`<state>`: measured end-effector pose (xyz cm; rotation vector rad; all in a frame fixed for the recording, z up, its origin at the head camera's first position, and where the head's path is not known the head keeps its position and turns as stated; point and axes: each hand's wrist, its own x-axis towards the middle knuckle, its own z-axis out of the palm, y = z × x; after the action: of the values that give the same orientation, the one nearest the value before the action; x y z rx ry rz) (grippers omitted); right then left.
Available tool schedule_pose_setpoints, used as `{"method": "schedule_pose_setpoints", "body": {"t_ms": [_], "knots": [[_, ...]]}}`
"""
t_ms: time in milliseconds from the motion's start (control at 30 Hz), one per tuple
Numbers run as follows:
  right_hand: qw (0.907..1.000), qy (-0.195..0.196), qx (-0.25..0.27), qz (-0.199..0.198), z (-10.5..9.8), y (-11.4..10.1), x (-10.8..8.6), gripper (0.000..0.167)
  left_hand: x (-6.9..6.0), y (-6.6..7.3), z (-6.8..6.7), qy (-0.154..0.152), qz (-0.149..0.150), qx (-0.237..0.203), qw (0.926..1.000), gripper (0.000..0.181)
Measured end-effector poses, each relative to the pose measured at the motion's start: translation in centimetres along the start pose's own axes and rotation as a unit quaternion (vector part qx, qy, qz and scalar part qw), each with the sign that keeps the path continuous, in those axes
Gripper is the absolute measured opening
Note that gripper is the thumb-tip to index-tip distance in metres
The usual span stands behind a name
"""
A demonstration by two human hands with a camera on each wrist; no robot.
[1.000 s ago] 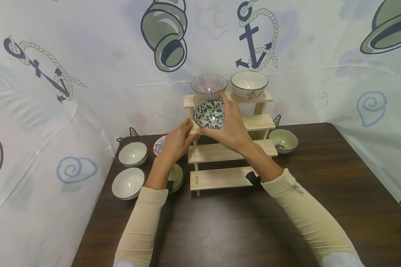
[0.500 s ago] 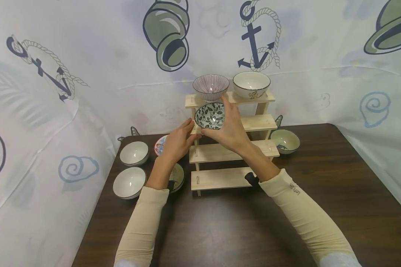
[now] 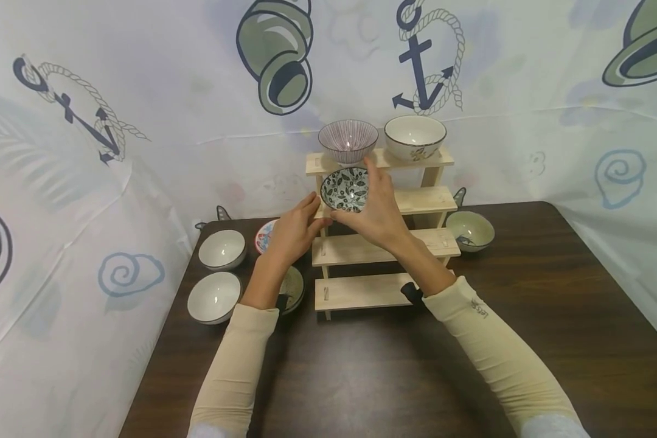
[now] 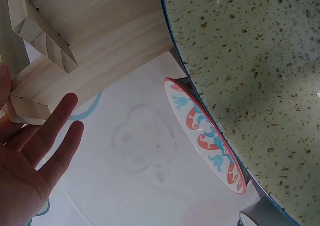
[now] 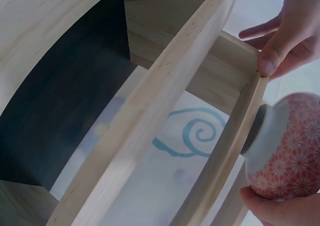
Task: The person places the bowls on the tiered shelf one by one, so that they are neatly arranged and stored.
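A small bowl with a dark leaf pattern inside is held by the rim and side in my right hand, above the left part of the shelf's second tier from the top. Its red-patterned outside shows in the right wrist view, tilted, its foot close to a board edge; contact cannot be told. My left hand touches the left end of that wooden shelf. Its outer fingers are spread and fairly straight beside the board end in the left wrist view, where the hand holds no bowl.
The top tier bears a purple-striped bowl and a white bowl. Left on the table are two white bowls, a red-rimmed bowl and a speckled bowl. A green bowl stands right of the shelf.
The head view has shifted slightly. Both hands keep nearly the same places at the shelf, and the leaf-patterned bowl in my right hand has tilted or lowered only a little.
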<state>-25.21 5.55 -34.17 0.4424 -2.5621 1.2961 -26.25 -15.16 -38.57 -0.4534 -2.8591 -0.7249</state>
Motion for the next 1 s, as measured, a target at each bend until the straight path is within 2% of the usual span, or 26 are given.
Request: {"method": "schedule_pose_setpoints", "body": {"t_ms": [267,467,633,800,1000], "knots": [[0.9995,-0.022,-0.021,0.011,-0.4,0.2,-0.1,0.129,0.3,0.2,-0.2,-0.002,0.003,0.015,0.9999,0.065],[0.9984,-0.025,-0.045,-0.023,-0.6,0.7,-0.2,0.132,0.2,0.0,-0.1,-0.008,-0.001,0.017,0.9998,0.062],[0.9948,-0.028,-0.087,-0.044,-1.4,1.5,-0.8,0.132,0.2,0.0,0.0,-0.012,-0.002,0.0,0.9999,0.069],[0.992,-0.039,-0.113,-0.04,-2.6,2.0,-2.0,0.132,-0.1,-0.1,0.0,-0.009,-0.007,-0.001,0.9999,0.071],[0.9905,-0.034,-0.133,-0.012,-4.5,2.7,-3.1,0.13,0.1,-0.1,0.0,-0.005,-0.002,0.0,1.0,0.071]]}}
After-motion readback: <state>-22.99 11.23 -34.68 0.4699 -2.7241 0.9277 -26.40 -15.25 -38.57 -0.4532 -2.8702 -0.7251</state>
